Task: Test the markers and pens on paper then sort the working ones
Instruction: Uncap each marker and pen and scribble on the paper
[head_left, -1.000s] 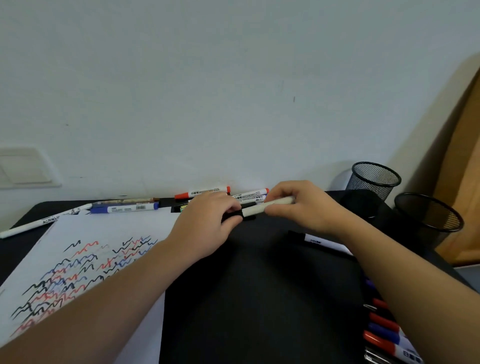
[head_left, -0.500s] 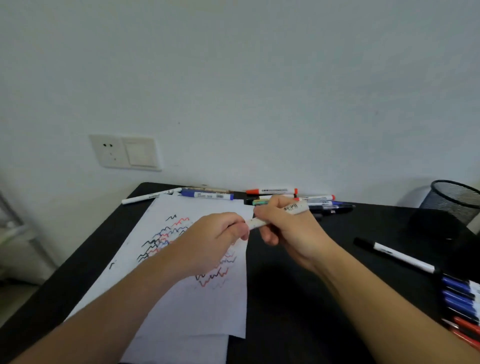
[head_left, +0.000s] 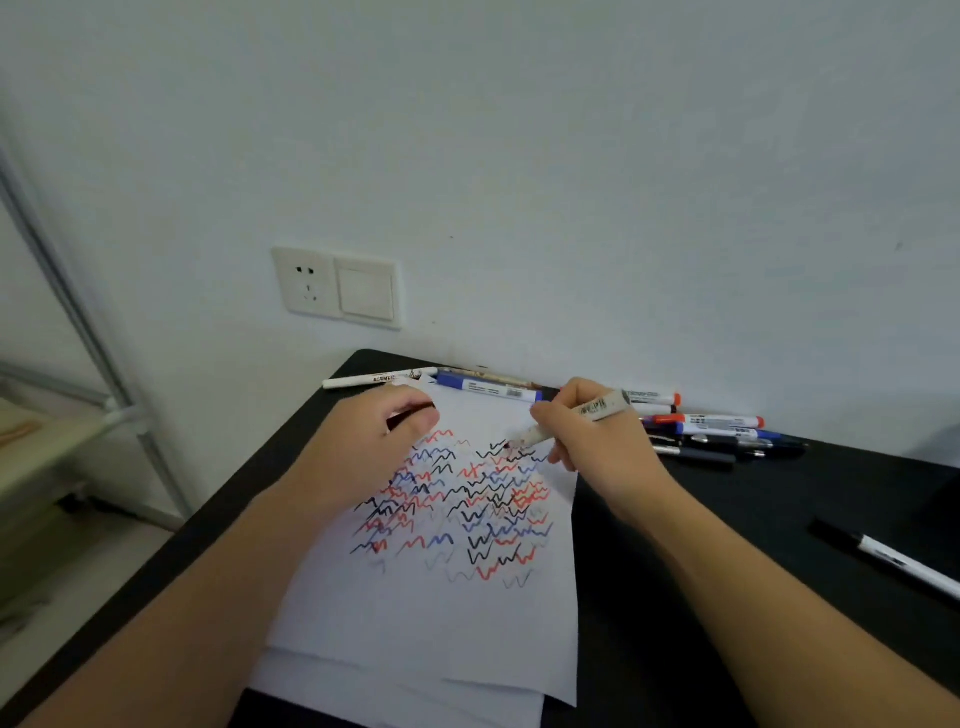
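matte black desk (head_left: 727, 571) by a white wall. my right hand (head_left: 597, 457) now pinches a slim marker (head_left: 576, 418), tip on squiggled paper (head_left: 415, 613); left hand (head_left: 374, 447), curled round its cap, has moved apart.

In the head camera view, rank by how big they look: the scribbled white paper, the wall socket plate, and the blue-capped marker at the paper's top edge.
1. Scribbled white paper sheet, by far.
2. White wall socket and switch plate.
3. Blue-capped white marker.
The plate sits farther away, so true sizes are unsure.

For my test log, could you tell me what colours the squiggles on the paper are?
Black, red and blue squiggles, in the head view.
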